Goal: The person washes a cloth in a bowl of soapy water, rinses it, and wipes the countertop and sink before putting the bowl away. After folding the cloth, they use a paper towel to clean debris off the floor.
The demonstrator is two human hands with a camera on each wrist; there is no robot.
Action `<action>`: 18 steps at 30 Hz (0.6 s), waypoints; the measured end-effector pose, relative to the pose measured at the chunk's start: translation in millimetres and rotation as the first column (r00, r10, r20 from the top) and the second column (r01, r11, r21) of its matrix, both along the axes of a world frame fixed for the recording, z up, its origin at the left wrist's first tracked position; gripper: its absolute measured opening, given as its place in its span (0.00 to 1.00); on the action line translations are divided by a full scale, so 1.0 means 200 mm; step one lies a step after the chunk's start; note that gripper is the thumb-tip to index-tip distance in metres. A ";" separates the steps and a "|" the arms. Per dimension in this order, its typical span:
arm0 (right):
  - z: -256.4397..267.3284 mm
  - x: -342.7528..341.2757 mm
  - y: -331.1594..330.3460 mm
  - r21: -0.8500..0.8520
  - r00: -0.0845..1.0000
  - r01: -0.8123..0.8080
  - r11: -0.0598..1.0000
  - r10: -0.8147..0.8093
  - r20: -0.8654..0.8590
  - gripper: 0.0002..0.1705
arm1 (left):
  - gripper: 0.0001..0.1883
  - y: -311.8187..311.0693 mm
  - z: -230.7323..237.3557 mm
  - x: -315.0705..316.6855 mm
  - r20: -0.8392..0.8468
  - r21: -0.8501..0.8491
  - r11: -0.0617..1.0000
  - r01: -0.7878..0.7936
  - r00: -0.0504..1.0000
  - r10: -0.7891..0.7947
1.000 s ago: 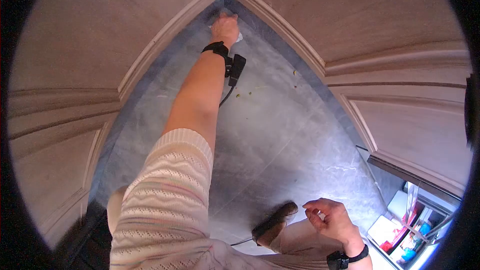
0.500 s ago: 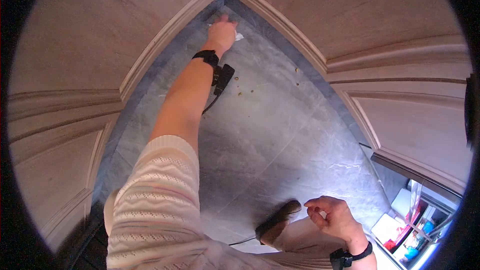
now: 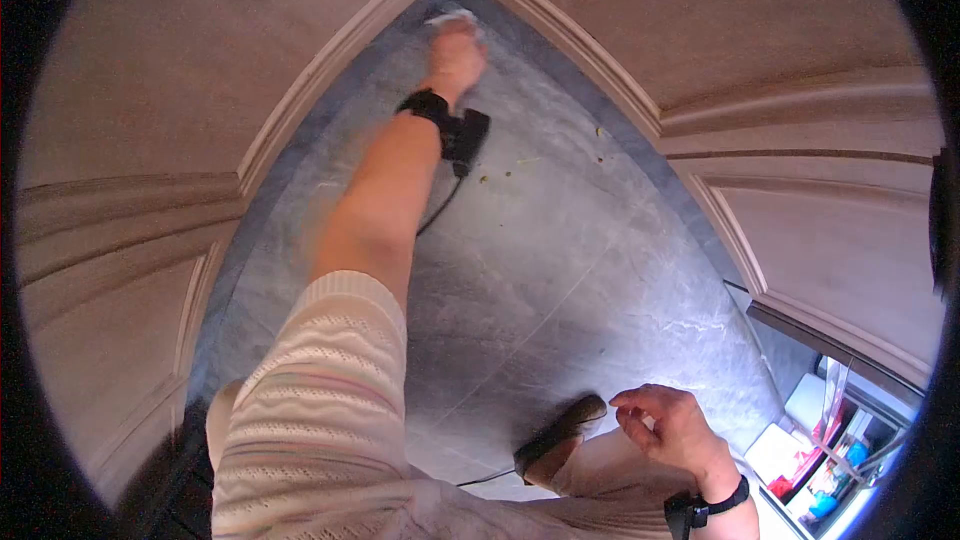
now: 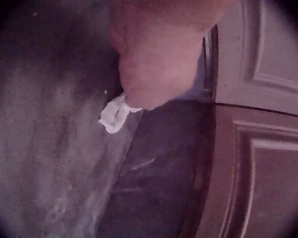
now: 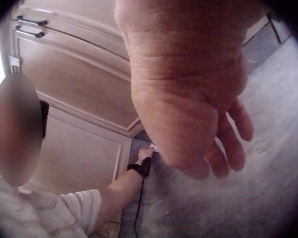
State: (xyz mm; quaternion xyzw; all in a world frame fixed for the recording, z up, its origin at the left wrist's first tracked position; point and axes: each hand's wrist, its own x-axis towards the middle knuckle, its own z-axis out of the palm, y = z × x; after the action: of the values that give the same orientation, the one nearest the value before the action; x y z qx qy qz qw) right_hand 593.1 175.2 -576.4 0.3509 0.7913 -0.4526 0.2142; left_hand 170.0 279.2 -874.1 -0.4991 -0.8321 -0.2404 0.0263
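Observation:
My left hand (image 3: 458, 55), blurred in the head view, reaches into the corner of the grey marbled floor (image 3: 520, 270). It grips a crumpled white tissue (image 3: 452, 16) down at the floor. In the left wrist view a folded end of that tissue (image 4: 113, 115) sticks out from under the hand, beside the dark border strip; the fingertips are hidden. My right hand (image 3: 665, 425) hangs near the knee, its fingers loosely curled around nothing. The right wrist view shows its fingers (image 5: 233, 153) hanging loose above the floor.
Panelled cabinet doors (image 3: 330, 50) meet at the corner and line both sides. Several small yellowish crumbs (image 3: 508, 174) lie on the floor behind the left wrist. A shoe (image 3: 560, 435) stands near the right hand. At lower right, an open compartment (image 3: 825, 450) holds colourful items.
My left hand first drew back slightly to the left, then pushed forward with the tissue, which now shows ahead of the fingers. The right hand has stayed nearly still.

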 end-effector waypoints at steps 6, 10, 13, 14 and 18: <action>-0.01 -0.07 0.07 0.019 0.994 -0.080 0.997 0.081 -0.079 0.10 | 0.11 -0.24 0.10 0.44 0.038 0.012 0.929 0.371 0.928 -0.371; -0.03 -0.08 0.07 -0.011 0.993 -0.073 0.997 0.071 -0.095 0.10 | 0.10 -0.24 0.07 0.32 0.137 0.067 0.967 0.246 0.958 -0.253; -0.04 -0.06 0.05 -0.027 0.995 -0.075 0.997 0.073 -0.062 0.10 | 0.09 -0.22 0.13 -0.01 0.127 0.070 0.998 0.006 0.992 -0.015; -0.04 -0.06 0.05 -0.032 0.996 -0.071 0.997 0.069 -0.055 0.10 | 0.09 -0.22 0.07 -0.10 0.058 0.059 0.998 -0.009 0.998 0.005; -0.02 -0.05 0.06 -0.031 0.992 -0.079 0.996 0.076 -0.105 0.10 | 0.09 -0.20 0.00 0.14 0.247 -0.110 0.988 0.105 0.966 -0.075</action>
State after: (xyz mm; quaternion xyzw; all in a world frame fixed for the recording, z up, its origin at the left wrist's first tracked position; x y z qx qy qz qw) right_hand 582.3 188.1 -580.7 0.2921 0.8064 -0.4753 0.1961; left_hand 198.3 238.8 -873.5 -0.5038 -0.8188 -0.2490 -0.1169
